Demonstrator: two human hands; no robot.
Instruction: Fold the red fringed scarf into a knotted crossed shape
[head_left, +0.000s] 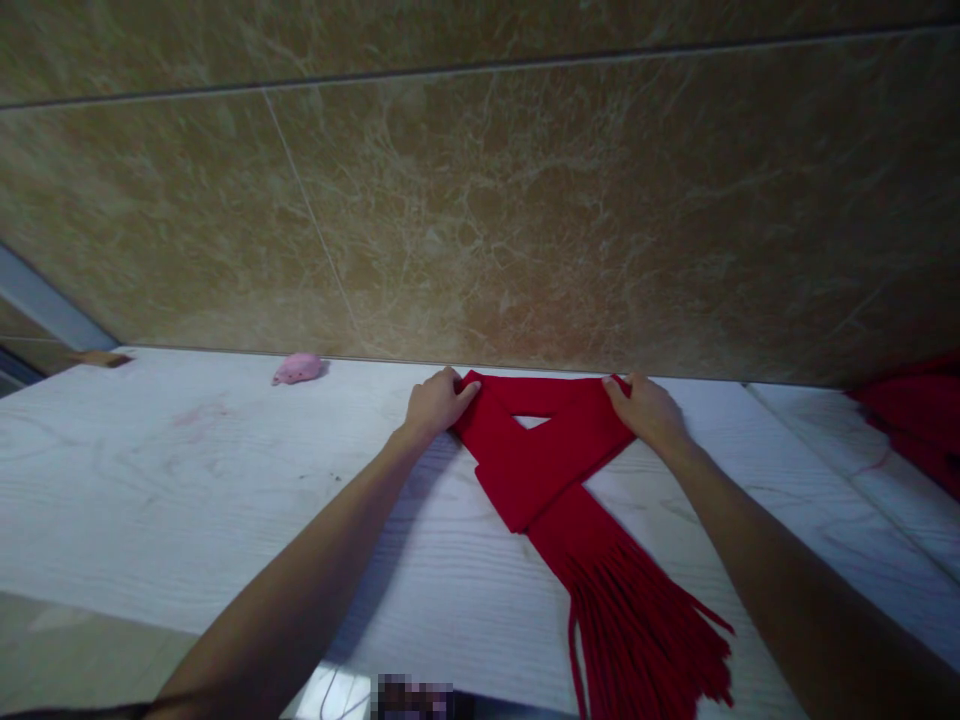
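Note:
A red scarf (547,470) lies on a white wood-grain tabletop (225,530). Its band bends into a loop with a small gap inside, and one folded part crosses over another. Long fringe spreads from one end toward the near edge, at lower right. At the loop's left corner, my left hand (436,402) is closed on the cloth, thumb on top. My right hand (651,410) grips the opposite corner the same way. The fingers beneath the fabric are partly hidden.
Behind the table rises a brown marbled tile wall (480,200). Against it sit a small pink object (298,368) and, farther left, a flat brown piece (101,358). More red cloth (919,415) is heaped at the right edge.

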